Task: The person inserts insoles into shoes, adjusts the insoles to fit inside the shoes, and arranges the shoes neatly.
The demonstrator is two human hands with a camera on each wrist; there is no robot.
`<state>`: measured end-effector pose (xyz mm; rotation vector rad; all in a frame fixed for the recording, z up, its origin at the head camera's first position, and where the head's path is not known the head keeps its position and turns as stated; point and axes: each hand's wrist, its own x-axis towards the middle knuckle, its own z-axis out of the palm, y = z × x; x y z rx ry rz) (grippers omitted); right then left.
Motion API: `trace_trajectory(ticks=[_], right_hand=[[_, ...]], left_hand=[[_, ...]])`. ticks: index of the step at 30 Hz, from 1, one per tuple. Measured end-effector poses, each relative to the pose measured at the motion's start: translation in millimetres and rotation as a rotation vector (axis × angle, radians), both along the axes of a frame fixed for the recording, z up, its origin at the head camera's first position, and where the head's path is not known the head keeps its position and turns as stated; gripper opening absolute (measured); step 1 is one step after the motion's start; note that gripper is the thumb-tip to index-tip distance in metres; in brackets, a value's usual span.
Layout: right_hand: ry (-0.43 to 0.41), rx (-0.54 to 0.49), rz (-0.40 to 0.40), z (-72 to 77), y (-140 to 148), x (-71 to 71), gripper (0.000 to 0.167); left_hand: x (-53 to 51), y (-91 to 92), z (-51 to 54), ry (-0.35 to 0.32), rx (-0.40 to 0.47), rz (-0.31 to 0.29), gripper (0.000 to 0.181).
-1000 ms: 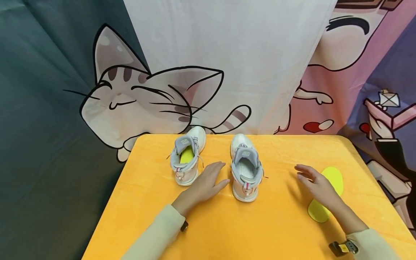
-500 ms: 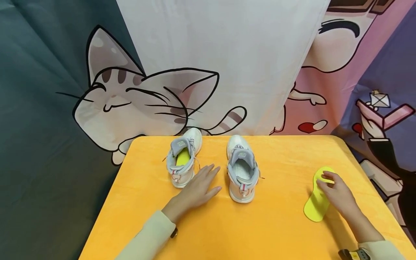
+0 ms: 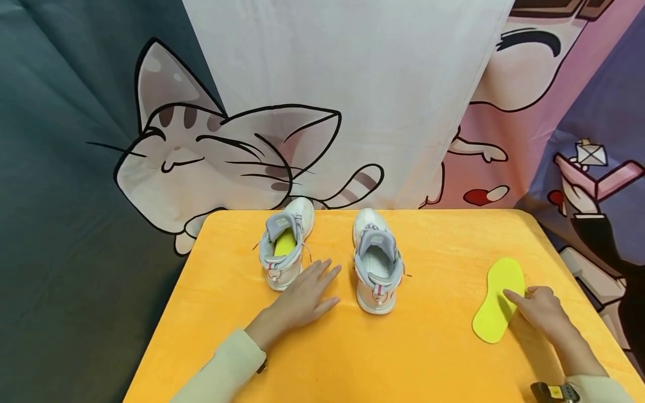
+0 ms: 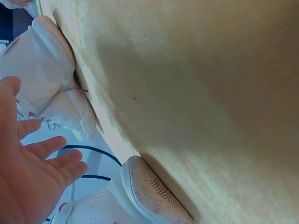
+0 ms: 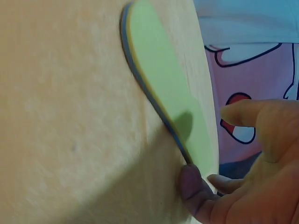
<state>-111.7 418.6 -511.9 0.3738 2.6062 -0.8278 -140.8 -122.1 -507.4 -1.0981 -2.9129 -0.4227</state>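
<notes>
My left hand (image 3: 301,295) has its fingers spread just above the table between two pale sneakers, holding nothing. Behind its fingertips, the left sneaker (image 3: 288,276) has a yellow-green insole (image 3: 285,243) inside. To its right is the other sneaker (image 3: 375,298), with a pale footbed showing. The left wrist view catches my left palm (image 4: 28,182) apart from both shoes. At the right, my right hand (image 3: 541,310) is at the edge of a loose yellow-green insole (image 3: 491,319). A fingertip meets its edge in the right wrist view, while my thumb (image 5: 240,113) stands off from it.
All this rests on a yellow cloth-covered table (image 3: 322,364). Right behind its far edge hangs a curtain (image 3: 393,95) printed with a cartoon cat and other figures; the toes of both sneakers point toward it.
My right hand moved from left of the loose insole across it to its right edge; the insole turned slightly. My left hand stayed nearly in place, its fingers spreading. Both sneakers stayed put.
</notes>
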Motion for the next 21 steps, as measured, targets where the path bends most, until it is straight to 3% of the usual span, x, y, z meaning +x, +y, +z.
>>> trace_trajectory(ticks=[4,7,18,21], right_hand=[[-0.063,0.026,0.023,-2.0,6,-3.0,0.069],[-0.092,0.042,0.044,-4.5,8,-6.5,0.059],[-0.072,0.095,0.091,-10.6,8,-11.9,0.059],[-0.061,0.127,0.093,-7.4,3,-11.7,0.073]], left_hand=[[3.1,-2.1,0.5,0.040,-0.038,-0.031,0.068],[5.1,-3.7,0.0,0.078,-0.069,-0.043,0.067],[9.2,-4.3,-5.4,0.060,-0.071,-0.025,0.067],[9.7,-3.7,-5.8,0.059,-0.053,-0.017,0.066]])
